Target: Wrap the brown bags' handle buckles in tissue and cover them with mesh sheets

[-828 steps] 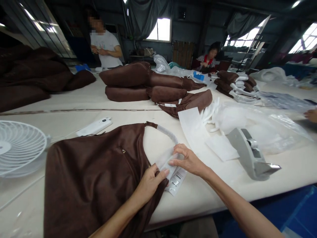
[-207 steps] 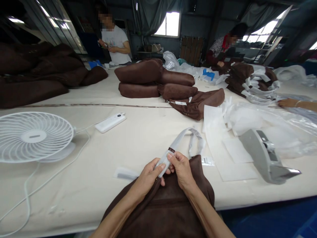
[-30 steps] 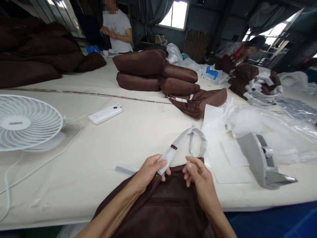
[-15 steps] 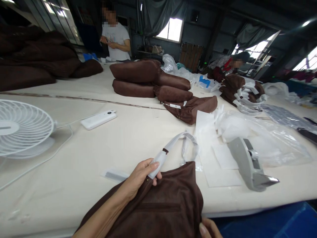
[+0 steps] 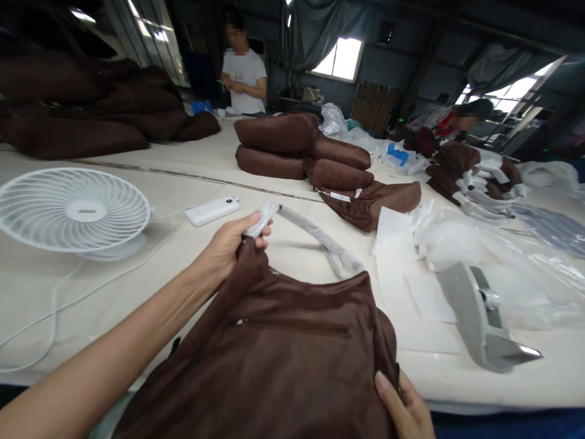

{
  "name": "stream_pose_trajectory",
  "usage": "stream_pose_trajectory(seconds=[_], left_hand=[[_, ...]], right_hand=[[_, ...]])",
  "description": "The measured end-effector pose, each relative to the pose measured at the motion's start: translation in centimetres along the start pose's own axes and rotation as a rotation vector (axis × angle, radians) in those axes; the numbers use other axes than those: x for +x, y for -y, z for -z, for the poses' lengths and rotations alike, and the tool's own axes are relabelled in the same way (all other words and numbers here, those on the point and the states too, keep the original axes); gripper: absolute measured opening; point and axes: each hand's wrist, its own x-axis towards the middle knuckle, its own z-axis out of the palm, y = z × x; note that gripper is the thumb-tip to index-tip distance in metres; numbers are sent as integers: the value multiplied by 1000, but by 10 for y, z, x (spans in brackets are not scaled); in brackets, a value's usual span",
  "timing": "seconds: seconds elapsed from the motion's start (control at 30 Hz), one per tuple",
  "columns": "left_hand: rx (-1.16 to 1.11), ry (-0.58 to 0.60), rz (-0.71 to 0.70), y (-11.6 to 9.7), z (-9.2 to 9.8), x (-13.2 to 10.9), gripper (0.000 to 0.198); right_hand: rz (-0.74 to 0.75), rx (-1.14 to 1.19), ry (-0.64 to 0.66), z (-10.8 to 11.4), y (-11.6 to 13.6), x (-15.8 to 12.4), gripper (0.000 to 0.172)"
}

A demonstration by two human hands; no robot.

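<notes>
Resting at far left on the tabletop (image 5: 283,244), white fan (image 5: 75,210). Left hand (image 5: 228,244) clenched on wrapped strap (image 5: 315,235) end, lifting brown bag (image 5: 283,353) corner, seemingly to keep it taut. Bag lies at near edge, long axis left-right, top pointing away. Right hand (image 5: 404,411) pinches its lower right edge. Tape dispenser (image 5: 479,323) beyond
</notes>
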Motion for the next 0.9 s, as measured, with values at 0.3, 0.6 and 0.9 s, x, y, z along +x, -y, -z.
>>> stream_pose_trajectory(seconds=[0.3, 0.6, 0.9], left_hand=[[983, -224, -321, -41, 32, 77, 37], [1386, 337, -379, 11, -18, 89, 30], [1697, 658, -424, 69, -79, 127, 44]], right_hand=[[117, -230, 130, -31, 49, 76, 52], [213, -266, 91, -31, 34, 85, 48], [159, -260, 107, -28, 33, 93, 53]])
